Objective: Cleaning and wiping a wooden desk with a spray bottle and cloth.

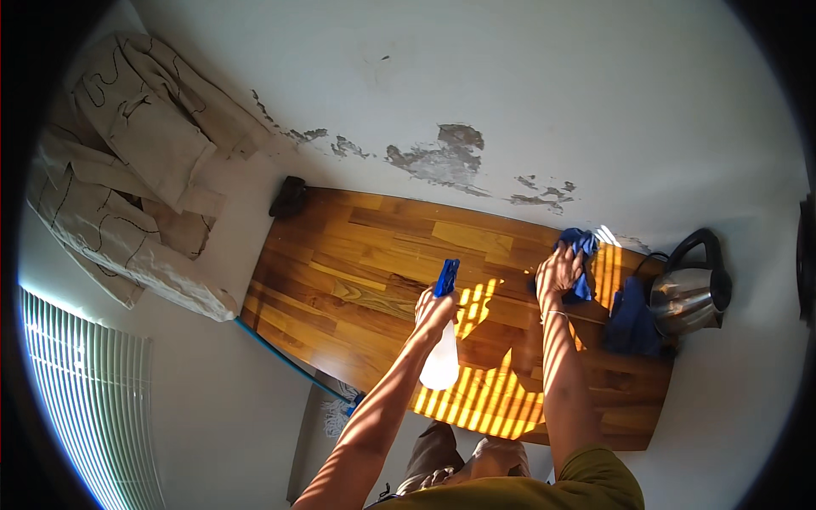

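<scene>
My left hand (436, 308) grips a spray bottle by its neck; the bottle has a blue trigger head (447, 278) and a white body (441, 363). It is held above the middle of a wooden tabletop (370, 255). Further right, my right hand (559, 273) presses on a crumpled blue cloth (579, 245) near the table's wall-side edge. Part of the cloth lies under my fingers and is hidden. Striped sunlight falls across the wood and both forearms.
A steel electric kettle (685, 299) with a black handle stands at the right end beside another blue cloth (631, 322). A dark object (289, 196) sits at the far left corner. Beige garments (153, 140) hang at left. A mop (341, 408) leans by the table. The wall has peeling paint.
</scene>
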Motion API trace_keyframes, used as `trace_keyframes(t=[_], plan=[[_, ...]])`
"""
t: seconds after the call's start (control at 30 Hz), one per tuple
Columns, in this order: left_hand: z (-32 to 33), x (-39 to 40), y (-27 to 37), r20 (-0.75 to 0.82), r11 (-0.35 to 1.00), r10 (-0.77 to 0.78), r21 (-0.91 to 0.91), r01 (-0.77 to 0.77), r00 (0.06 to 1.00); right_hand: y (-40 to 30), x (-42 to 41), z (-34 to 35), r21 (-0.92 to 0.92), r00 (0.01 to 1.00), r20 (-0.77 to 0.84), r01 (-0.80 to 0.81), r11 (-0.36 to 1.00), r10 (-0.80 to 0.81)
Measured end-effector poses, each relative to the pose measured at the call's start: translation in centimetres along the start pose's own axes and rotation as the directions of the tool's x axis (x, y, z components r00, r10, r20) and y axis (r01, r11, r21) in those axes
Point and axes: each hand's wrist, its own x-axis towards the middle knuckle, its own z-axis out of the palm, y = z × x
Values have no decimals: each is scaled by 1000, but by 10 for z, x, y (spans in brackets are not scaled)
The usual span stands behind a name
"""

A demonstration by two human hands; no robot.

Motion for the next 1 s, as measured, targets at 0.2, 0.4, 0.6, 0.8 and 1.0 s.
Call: trace_keyframes(t=[0.2, 0.4, 0.6, 0.8, 1.0], plan=[[-135, -27, -55, 12, 991, -50, -126, 52, 999, -259, -70, 25, 245, 965, 132, 190, 951, -226], [-239, -75, -94, -140, 960, -137, -262, 97, 981, -455, -139, 40, 534, 743, 112, 516, 670, -660], [-252, -92, -108, -138, 943, -127, -323, 76, 982, -440, -248, -18, 728, 413, 44, 610, 312, -910], [-199, -112, -79, -39, 944, 29, -327, -40, 999, -264, -178, -33, 447, 492, 111, 751, 486, -863], [-143, -158, -86, -49, 938, 49, -342, -63, 998, -2, -27, -36, -27, 909, 268, 338, 941, -319]])
